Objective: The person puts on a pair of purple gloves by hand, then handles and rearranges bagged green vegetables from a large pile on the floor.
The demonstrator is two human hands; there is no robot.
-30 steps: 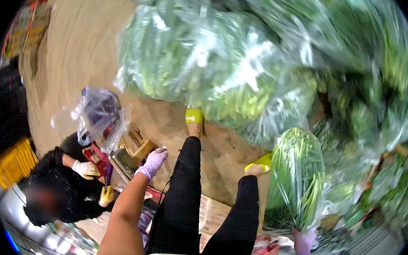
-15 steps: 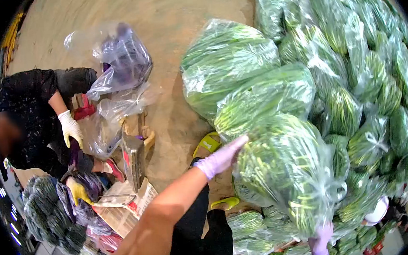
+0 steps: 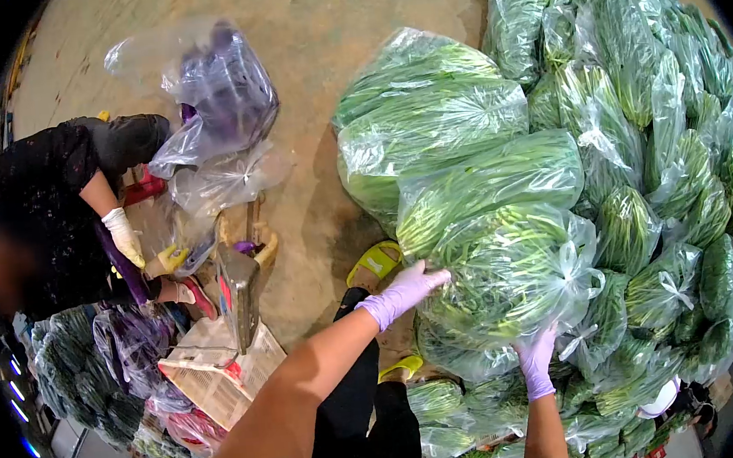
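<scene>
A clear plastic bag of long green-stemmed vegetables [image 3: 509,260], its mouth knotted on the right, rests on other filled bags directly in front of me. My left hand [image 3: 411,290], in a lilac glove, grips its left side with thumb and fingertips against the plastic. From the near side my right hand [image 3: 536,358], also lilac-gloved, holds the bag's lower edge near the knot; some of its fingers are hidden beneath. Touching its far side is another filled bag [image 3: 493,179], and a larger one [image 3: 431,123] lies beyond that.
A high pile of bagged greens [image 3: 640,161] fills the right side. At left, a co-worker [image 3: 50,196] in gloves bends beside a scale [image 3: 240,297], a carton [image 3: 213,373] and clear bags with purple contents [image 3: 228,93]. My yellow-green slippers [image 3: 376,263] stand on the floor.
The held bag has come down against the pile. My right hand has moved up and left along its near edge. The co-worker's yellow-gloved hand has shifted from the carton towards the clear bags.
</scene>
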